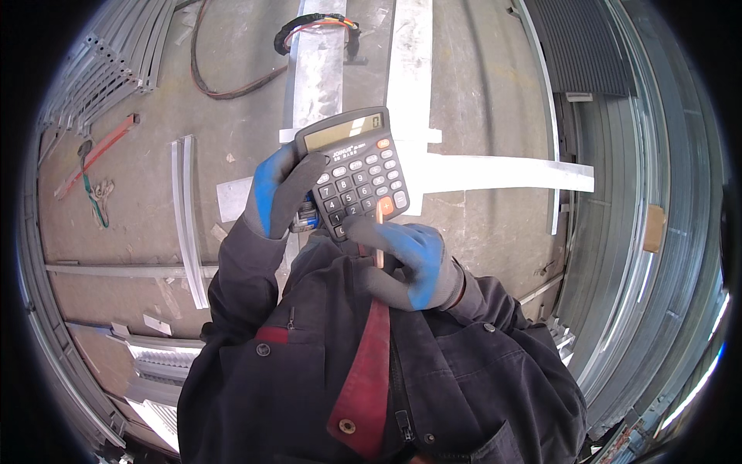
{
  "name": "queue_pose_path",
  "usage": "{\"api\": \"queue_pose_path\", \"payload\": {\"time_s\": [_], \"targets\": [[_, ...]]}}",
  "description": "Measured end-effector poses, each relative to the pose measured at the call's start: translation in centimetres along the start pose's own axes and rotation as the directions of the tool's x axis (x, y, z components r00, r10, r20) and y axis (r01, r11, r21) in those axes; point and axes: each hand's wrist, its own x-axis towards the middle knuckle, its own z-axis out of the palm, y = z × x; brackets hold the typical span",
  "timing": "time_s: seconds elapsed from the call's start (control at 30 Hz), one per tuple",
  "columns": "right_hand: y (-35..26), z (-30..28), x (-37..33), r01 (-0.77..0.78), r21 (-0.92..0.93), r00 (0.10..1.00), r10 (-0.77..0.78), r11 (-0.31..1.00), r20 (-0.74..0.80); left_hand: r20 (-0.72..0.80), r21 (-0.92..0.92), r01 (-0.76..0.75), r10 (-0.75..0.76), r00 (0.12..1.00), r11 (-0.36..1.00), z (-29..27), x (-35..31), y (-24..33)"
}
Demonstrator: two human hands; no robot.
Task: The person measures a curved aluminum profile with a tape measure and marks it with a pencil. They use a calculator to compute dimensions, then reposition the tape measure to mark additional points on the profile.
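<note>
My left hand point(278, 189), in a grey and blue work glove, is closed on the left edge of a black desk calculator point(336, 162), thumb on its face. The calculator is tilted, with its screen away from me. My right hand point(410, 263), gloved alike, is closed around a thin pale pencil-like stick point(379, 243). The stick's upper end is by the lower keys, near a large orange key; I cannot tell whether it touches. The right index finger lies over the calculator's lower edge. A small blue and black object point(307, 215) shows just below my left hand, mostly hidden.
Long pale metal strips point(410, 58) lie ahead on the concrete floor, one crosspiece point(510, 172) reaching right. A coiled cable bundle point(318, 35) rests on them. Grey metal frames point(116, 62) are stacked far left, near a red bar point(100, 155). Long metal profiles point(618, 193) line the right.
</note>
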Motion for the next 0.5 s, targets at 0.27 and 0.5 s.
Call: {"api": "queue_pose_path", "payload": {"time_s": [0.27,0.5], "targets": [[-0.8,0.3,0.6,-0.118,-0.038,0.990,0.120,0.992,0.074,-0.019,0.024,-0.003,0.004,1.000,1.000,0.0,-0.3,0.2],[-0.8,-1.4,-0.4,-0.130,0.020,0.989,0.131,0.991,-0.071,-0.059,-0.071,0.012,-0.017,0.998,0.997,-0.3,-0.9,0.3]]}}
